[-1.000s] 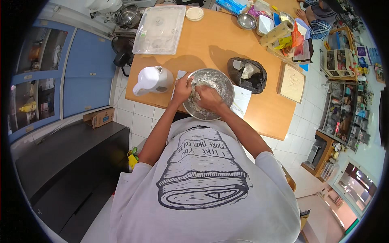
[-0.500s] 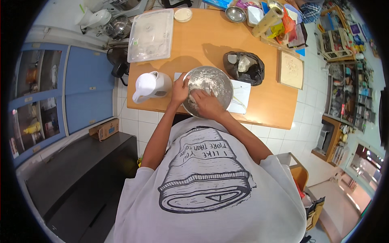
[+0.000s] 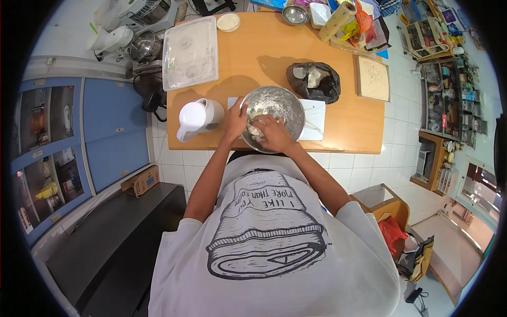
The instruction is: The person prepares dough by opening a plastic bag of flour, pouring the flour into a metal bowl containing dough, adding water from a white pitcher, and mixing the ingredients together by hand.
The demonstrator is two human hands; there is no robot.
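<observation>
A metal mixing bowl (image 3: 293, 108) stands at the table's near edge, its inner wall dusted with flour. My left hand (image 3: 236, 124) grips the left side of its rim, with the thumb on top. Inside the bowl, my right hand (image 3: 274, 134) has its fingers curled into a pale, rough dough (image 3: 255, 133), partly hidden under the fingers. Beneath the bowl lies a white flat board or sheet (image 3: 315, 120); its middle is covered. To the left of my left hand stands a white jug (image 3: 214, 112). A black plastic bag (image 3: 329, 89) with whitish contents sits behind the bowl on the right.
A clear-lidded container (image 3: 190, 53) and a round lid (image 3: 228, 22) lie at the far left of the wooden table (image 3: 248, 58). At its right edge is a shallow tray of pale powder (image 3: 373, 79). A small metal bowl (image 3: 295, 15) and a plastic wrap roll (image 3: 337, 21) stand at the back.
My right hand has shifted slightly within the bowl, and more of the dough shows beside its fingers. My left hand keeps its hold on the rim. The whole view has turned a little.
</observation>
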